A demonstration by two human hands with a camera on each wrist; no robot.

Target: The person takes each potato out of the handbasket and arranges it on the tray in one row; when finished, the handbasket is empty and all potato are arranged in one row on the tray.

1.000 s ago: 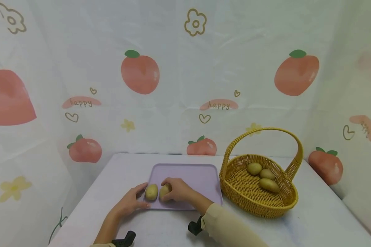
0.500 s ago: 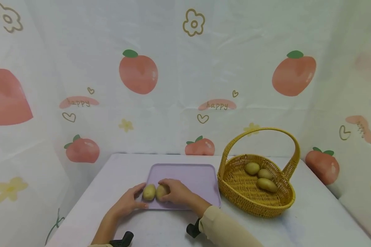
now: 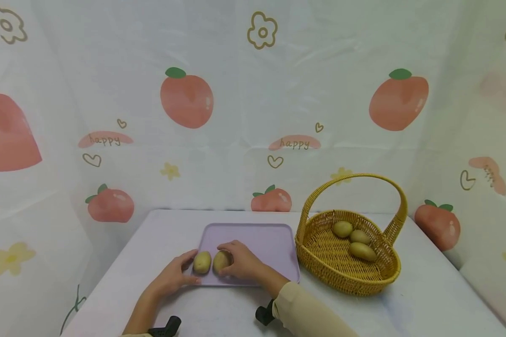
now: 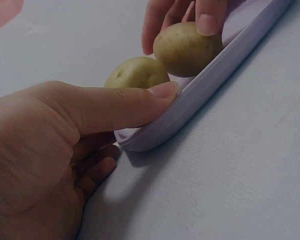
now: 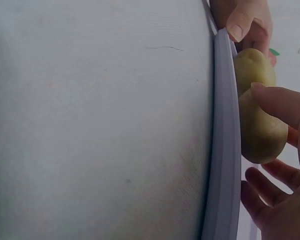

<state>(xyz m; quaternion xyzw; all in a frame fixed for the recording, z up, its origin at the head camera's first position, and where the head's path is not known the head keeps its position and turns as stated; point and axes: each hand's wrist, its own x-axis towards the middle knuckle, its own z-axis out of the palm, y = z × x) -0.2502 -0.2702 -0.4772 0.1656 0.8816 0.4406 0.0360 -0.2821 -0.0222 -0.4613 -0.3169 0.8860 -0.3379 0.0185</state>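
Right hand (image 3: pixel 243 262) pinches a yellow-brown, oval, smooth-skinned potato (image 3: pixel 220 262) between thumb and fingers, right of a second, paler oval potato (image 3: pixel 202 263), both in the near left part of a lilac rectangular rimmed tray (image 3: pixel 263 241); left hand (image 3: pixel 174 275) grips the tray's left end. Expect a firm, dense body, liable to roll. Hold across its widest sides, pressing lightly.
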